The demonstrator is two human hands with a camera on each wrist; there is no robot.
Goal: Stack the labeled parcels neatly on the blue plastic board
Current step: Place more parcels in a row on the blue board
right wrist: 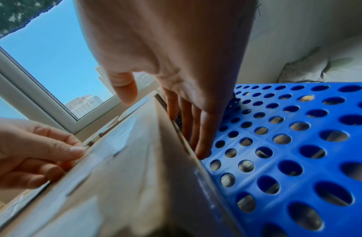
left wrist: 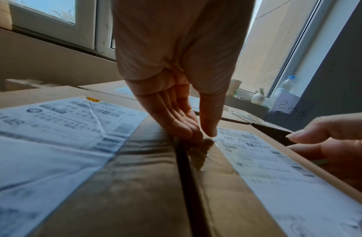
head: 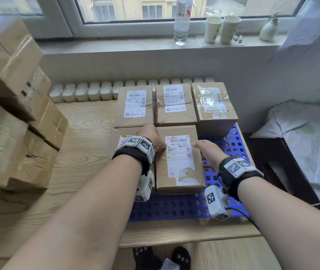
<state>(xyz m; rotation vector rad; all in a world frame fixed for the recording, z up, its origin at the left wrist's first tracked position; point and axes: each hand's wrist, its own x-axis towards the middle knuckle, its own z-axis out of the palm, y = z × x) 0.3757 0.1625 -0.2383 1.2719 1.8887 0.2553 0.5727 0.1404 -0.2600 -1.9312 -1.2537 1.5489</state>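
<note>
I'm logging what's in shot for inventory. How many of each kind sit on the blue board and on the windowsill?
Labelled cardboard parcels on the blue perforated plastic board: 5
Paper cups on the windowsill: 2
Clear plastic water bottle: 1
White ceramic vase: 1
Total: 9

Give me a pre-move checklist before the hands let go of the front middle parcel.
1. Parcel label faces up: ok.
2. Left hand at parcel's left edge, fingers in the gap beside the neighbouring parcel: ok.
3. Right hand on its right side, fingertips down at the blue board: ok.
4. Parcel fully flat on board: cannot tell.
5. Bare board space to its right for another parcel: ok.
</note>
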